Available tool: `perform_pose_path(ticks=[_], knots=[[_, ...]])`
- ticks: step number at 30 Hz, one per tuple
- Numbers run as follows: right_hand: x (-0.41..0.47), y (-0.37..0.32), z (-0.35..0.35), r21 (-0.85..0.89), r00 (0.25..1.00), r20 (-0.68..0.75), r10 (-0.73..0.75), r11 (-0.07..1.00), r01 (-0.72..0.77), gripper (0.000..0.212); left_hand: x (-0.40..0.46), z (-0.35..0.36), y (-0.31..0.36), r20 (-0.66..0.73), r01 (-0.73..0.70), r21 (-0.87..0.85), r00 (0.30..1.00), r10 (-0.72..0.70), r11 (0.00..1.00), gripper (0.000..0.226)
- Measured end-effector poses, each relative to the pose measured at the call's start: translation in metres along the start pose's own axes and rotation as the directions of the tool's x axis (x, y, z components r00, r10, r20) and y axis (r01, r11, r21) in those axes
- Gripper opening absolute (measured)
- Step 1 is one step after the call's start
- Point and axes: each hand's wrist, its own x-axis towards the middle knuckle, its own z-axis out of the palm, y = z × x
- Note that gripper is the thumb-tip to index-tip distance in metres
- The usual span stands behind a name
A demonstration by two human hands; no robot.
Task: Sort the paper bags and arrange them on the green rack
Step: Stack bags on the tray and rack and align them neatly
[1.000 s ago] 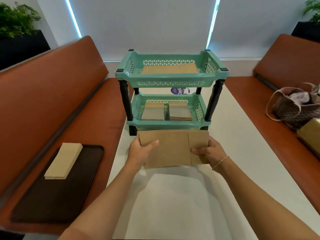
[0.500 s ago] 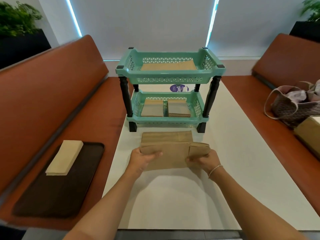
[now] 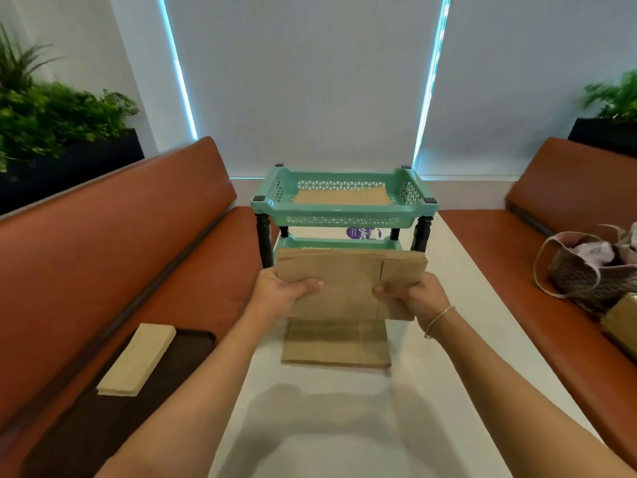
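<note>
I hold a flat brown paper bag [image 3: 348,281] in the air in front of the green two-tier rack [image 3: 344,219]. My left hand [image 3: 281,291] grips its left edge, thumb on top. My right hand [image 3: 415,294] grips its right edge the same way. The held bag hides most of the rack's lower tier. A brown bag [image 3: 339,196] lies flat in the top tier. Another flat brown bag [image 3: 336,343] lies on the white table [image 3: 448,339] under my hands.
A dark tray [image 3: 103,408] with a stack of pale bags [image 3: 136,358] sits on the left orange bench. On the right bench stand a woven handbag [image 3: 586,274] and a brown box [image 3: 624,322]. A purple label [image 3: 362,232] shows behind the rack.
I have lifted the bag off the table and raised it toward the rack. A second bag stays behind on the table. The camera has tilted up.
</note>
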Motion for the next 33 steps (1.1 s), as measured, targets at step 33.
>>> perform_pose_path(ticks=[33], knots=[[0.213,-0.125,0.034,-0.616,0.958,-0.264,0.114,0.744,-0.259,0.034,0.221,0.011,0.109,-0.079,0.116,0.847,0.993,-0.093,0.518,0.050]])
